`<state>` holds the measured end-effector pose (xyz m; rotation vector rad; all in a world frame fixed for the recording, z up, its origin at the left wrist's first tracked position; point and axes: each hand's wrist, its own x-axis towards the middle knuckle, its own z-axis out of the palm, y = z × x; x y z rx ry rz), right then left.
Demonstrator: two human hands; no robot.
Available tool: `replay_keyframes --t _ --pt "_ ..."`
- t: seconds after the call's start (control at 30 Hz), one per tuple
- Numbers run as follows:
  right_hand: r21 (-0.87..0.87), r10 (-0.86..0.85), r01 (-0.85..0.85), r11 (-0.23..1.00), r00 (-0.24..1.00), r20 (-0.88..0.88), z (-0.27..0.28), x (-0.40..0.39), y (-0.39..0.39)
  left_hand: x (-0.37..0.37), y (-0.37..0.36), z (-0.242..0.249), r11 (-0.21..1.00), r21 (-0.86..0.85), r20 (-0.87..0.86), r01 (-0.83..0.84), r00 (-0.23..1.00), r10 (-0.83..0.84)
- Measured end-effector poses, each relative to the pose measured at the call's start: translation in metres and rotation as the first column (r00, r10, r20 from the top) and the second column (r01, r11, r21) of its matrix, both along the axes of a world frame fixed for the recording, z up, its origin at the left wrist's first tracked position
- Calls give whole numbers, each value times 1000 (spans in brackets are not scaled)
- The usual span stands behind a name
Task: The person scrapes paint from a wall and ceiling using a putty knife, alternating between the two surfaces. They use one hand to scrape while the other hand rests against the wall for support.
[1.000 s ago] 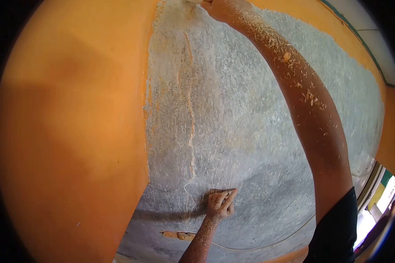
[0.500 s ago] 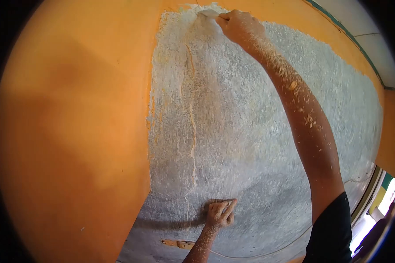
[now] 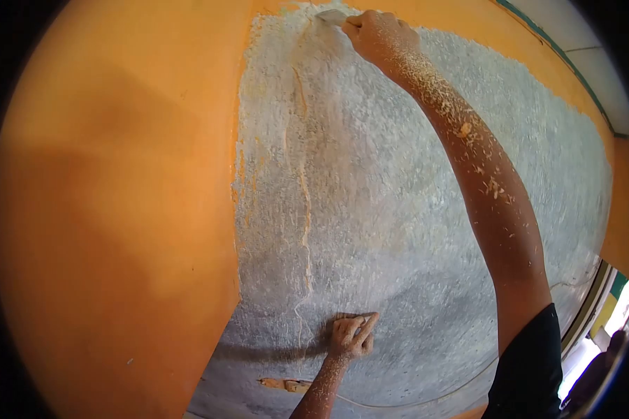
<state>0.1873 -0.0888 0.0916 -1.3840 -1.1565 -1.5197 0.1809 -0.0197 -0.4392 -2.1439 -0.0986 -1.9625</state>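
High on the grey scraped wall (image 3: 391, 174), my right hand (image 3: 384, 38) is closed around a scraper (image 3: 332, 17). The scraper's flat blade lies against the surface near the top edge of the bared patch, beside the orange paint. Pale flakes cover my right wrist and forearm. Lower down, my left hand (image 3: 353, 337) rests on the wall with nothing visible in it, one finger stretched out and others partly bent. A thin crack (image 3: 305, 230) runs down the grey surface, left of both hands.
Orange painted wall (image 3: 126, 209) fills the left side and meets the grey patch at a corner edge. A thin cable (image 3: 405, 405) crosses low on the wall. An orange-marked fixture (image 3: 286, 384) sits beside my left forearm. At right is a bright opening (image 3: 618, 314).
The scraper blade and my right hand have shifted very slightly up the wall. My left hand stays in about the same place.
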Motion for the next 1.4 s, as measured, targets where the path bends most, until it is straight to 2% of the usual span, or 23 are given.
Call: replay_keyframes --t 0.07,0.17,0.27,0.37,0.4,0.5,0.53,0.63,0.73,0.77,0.83,0.93,1.03,1.23,1.33,1.4 --pt "52 21 -21 998 1000 -4 20 2 12 0 4 2 1000 10 7 3 1000 -3" --pt "-43 -7 4 999 998 -66 19 -6 1 0 3 2 1000 16 5 -8 1000 7" --pt "4 63 -63 998 998 10 3 5 -2 1 5 -1 1000 7 5 15 1000 -15" --pt "-131 160 -164 978 986 -36 27 0 -10 0 5 -1 1000 -1 -21 3 1000 -3" --pt "-69 -7 9 998 1000 19 34 -6 -10 1 3 0 1000 -7 -4 8 1000 -8" --pt "61 -42 39 997 998 49 12 8 -1 3 2 0 1000 -22 20 7 1000 -6" --pt "123 -86 64 990 980 178 4 17 6 4 3 -2 1000 -20 24 0 1000 1" --pt "33 -1 -4 999 988 154 -12 2 -2 0 1 1 1000 -4 -8 -14 1000 14" --pt "-143 87 -63 988 981 172 -36 -29 5 2 1 -2 999 -26 -19 -23 1000 22" --pt "-39 25 -19 999 989 148 -33 -26 36 3 2 1 1000 -22 0 -7 1000 7" --pt "-6 40 -39 999 984 174 -25 -32 51 2 1 2 1000 -13 25 28 999 -28" --pt "-30 23 -19 999 993 113 7 -58 48 0 2 1 999 -13 20 30 999 -30" --pt "-77 -23 29 997 997 80 6 -54 32 -2 2 0 1000 -21 11 6 1000 -6" --pt "-55 133 -134 989 991 -17 14 -48 27 -2 3 0 1000 -21 10 15 1000 -15" --pt "-132 15 -13 991 1000 12 13 -48 24 -2 -1 -2 999 -38 0 9 1000 -9" --pt "-89 37 -33 996 998 47 18 -44 25 -3 3 0 1000 -27 7 9 1000 -9"
